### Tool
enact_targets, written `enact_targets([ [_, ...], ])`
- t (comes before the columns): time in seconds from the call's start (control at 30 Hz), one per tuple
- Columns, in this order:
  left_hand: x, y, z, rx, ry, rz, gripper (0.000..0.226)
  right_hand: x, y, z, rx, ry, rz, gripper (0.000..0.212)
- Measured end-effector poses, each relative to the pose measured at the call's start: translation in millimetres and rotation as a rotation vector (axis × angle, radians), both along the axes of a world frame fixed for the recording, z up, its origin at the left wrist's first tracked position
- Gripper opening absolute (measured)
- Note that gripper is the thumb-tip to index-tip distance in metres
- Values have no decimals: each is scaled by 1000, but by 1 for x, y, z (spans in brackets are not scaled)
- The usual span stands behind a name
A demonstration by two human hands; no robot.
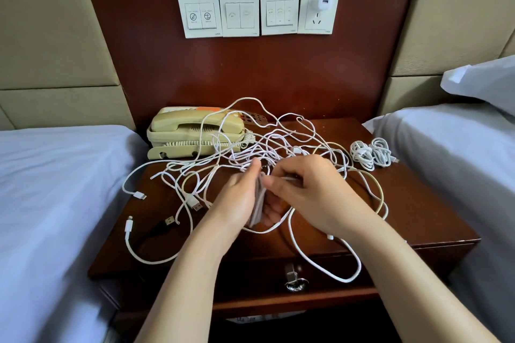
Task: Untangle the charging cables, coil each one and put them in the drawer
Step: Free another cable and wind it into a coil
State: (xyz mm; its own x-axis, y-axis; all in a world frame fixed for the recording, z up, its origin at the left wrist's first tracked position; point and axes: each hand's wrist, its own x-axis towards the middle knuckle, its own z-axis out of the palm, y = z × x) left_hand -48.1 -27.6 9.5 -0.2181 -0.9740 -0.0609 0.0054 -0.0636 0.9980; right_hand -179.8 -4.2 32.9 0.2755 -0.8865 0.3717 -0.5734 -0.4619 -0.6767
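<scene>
A tangle of white charging cables [267, 145] sprawls over the dark wooden nightstand [412, 203]. My left hand [239, 198] grips a partly wound white coil [257, 209] upright over the middle of the top. My right hand [309, 189] pinches a strand of the same cable right beside that coil. Two finished white coils [370, 154] lie at the back right of the nightstand. Loose plug ends [195, 205] lie at the front left. One loop hangs over the front edge above the shut drawer [278, 295] and its metal handle [295, 281].
A beige corded telephone [195, 133] stands at the back left, with cables draped over it. Beds with pale sheets [55, 189] flank the nightstand on both sides. Wall switches and a socket with a white charger [323, 4] sit on the panel behind.
</scene>
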Motion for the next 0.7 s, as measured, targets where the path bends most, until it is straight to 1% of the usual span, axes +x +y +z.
enact_targets([
  [0.07, -4, 4, 2, 21, 5, -130, 65, -3, -3, -4, 12, -42, 9, 26],
  [0.13, -5, 6, 5, 73, 70, -235, 71, -5, -6, -7, 6, -85, -21, 25],
  [0.2, -2, 6, 8, 133, 133, -316, 79, -6, -9, -9, -2, -131, -50, 25],
  [0.27, 2, 6, 8, 174, 165, -366, 79, -6, -10, -10, 27, -153, -6, 17],
  [0.33, 6, 6, 7, 198, 194, -401, 70, -6, -9, -9, 73, -139, 71, 7],
  [0.37, 7, 6, 7, 208, 207, -422, 64, -7, -8, -9, 91, -128, 102, 5],
  [0.47, 11, 8, 7, 242, 197, -498, 53, -8, -7, -8, 135, -112, 168, 15],
  [0.57, 16, 11, 6, 249, 172, -562, 46, -9, -5, -8, 179, -124, 197, 19],
  [0.63, 19, 13, 6, 212, 197, -574, 43, -9, -5, -7, 187, -146, 202, 19],
  [0.7, 19, 13, 6, 158, 219, -541, 44, -10, -5, -6, 169, -146, 179, 21],
])
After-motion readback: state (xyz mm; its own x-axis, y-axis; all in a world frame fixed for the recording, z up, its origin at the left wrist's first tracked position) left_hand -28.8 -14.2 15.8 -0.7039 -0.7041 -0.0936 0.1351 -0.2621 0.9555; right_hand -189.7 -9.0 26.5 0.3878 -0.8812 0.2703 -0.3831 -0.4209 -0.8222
